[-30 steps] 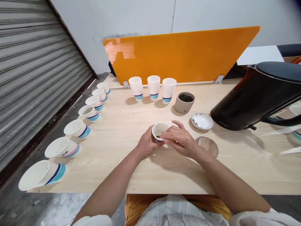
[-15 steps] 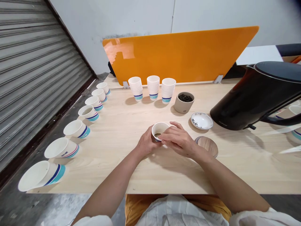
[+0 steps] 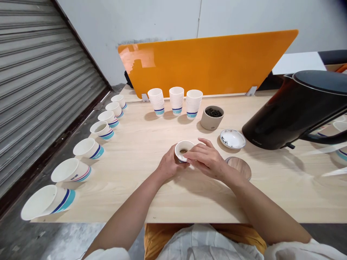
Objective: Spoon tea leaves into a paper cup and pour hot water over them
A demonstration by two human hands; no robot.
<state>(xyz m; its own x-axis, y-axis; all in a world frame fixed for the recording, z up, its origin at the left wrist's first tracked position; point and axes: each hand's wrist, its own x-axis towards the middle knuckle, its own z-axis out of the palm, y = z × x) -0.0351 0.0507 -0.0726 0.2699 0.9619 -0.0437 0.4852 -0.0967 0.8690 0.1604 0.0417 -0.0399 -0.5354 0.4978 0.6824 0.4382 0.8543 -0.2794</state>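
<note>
My left hand (image 3: 170,163) cradles a small white paper cup (image 3: 184,150) above the pale wooden table (image 3: 130,173). A few dark tea leaves lie at the bottom of the cup. My right hand (image 3: 206,161) is bent over from the right, its fingertips against the cup's near rim. Whether those fingers pinch anything is hidden. Just beyond my right hand are a small white saucer (image 3: 232,139) and a round wooden coaster (image 3: 239,168). Farther back stands a beige pot of dark tea leaves (image 3: 213,117).
A large black kettle (image 3: 295,112) stands at the right. Three stacks of paper cups (image 3: 176,101) stand before an orange panel (image 3: 206,61). Several tilted paper cups (image 3: 88,148) line the table's left edge, with a metal roller shutter (image 3: 43,72) beyond.
My right fingertips have drawn back from inside the cup to its near rim. More of the cup's inside and the leaves now show. The cup has barely moved.
</note>
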